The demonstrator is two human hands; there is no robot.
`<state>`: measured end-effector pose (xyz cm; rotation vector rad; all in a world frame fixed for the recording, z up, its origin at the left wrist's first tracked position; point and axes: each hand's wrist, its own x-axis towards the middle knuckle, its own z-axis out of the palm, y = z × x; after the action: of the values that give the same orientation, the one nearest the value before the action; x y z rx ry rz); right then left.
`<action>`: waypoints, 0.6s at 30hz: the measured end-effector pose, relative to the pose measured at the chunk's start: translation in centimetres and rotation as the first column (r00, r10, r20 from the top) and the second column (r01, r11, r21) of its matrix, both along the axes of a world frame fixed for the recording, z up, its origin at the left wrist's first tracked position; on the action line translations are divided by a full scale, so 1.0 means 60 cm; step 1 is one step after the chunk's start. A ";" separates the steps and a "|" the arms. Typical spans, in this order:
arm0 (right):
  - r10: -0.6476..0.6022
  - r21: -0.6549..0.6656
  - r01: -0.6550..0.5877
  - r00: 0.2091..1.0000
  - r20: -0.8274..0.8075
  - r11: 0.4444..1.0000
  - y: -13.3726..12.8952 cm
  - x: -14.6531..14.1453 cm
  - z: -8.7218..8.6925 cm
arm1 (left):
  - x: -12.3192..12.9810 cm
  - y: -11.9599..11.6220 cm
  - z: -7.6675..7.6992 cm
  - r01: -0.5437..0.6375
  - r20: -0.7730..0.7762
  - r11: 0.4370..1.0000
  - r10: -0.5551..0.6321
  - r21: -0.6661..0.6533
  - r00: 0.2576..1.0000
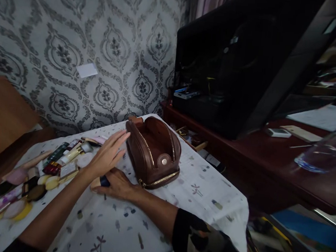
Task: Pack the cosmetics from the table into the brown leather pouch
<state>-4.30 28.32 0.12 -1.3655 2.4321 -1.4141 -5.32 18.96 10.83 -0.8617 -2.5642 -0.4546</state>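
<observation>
A brown leather cosmetic bag (pixel 161 173) stands on the cloth-covered table, its gold zip undone and its top gaping; the inside looks dark and its bottom is hidden. My left hand (pixel 108 152) is open, fingers stretched towards the bag's left side, above my other wrist and fingers. Below it, my right hand (pixel 119 186) lies low over the cloth, closed around a small beige and dark-blue item (pixel 104 181), partly covered by the fingers. Left of my hands lies a spread of cosmetics (pixel 58 153): tubes, bottles, compacts and sponges.
The patterned white tablecloth (pixel 203 190) covers the table. On the right, a dark red desk (pixel 240 156) carries a large black case (pixel 218 68) and a clear glass (pixel 321 156). A part-open drawer (pixel 191 137) holds small things. A brown board (pixel 7 118) is at the left.
</observation>
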 end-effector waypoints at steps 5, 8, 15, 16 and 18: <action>0.008 -0.063 -0.011 0.999 -0.042 0.998 -0.003 -0.004 -0.006 | -0.016 0.024 0.000 0.053 -0.024 0.992 -0.056 -0.111 0.998; 0.004 -0.074 -0.009 0.998 -0.057 0.997 -0.005 -0.006 -0.011 | -0.018 0.021 -0.002 0.061 -0.069 0.991 -0.070 -0.121 0.995; 0.009 -0.013 -0.009 1.000 -0.020 1.000 -0.005 -0.006 -0.011 | -0.018 0.034 0.006 0.138 -0.057 0.985 -0.145 -0.107 0.988; 0.011 -0.014 -0.011 1.000 -0.021 1.000 -0.005 -0.005 -0.010 | -0.018 0.036 0.004 0.138 -0.048 0.985 -0.144 -0.104 0.988; 0.007 -0.014 -0.007 1.000 -0.019 1.000 -0.005 -0.005 -0.008 | -0.019 0.038 -0.001 0.139 -0.030 0.985 -0.142 -0.098 0.989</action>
<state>-4.60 28.02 -0.39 -1.3953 2.4316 -1.4265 -6.44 21.24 10.75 -1.0802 -2.5188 -0.3553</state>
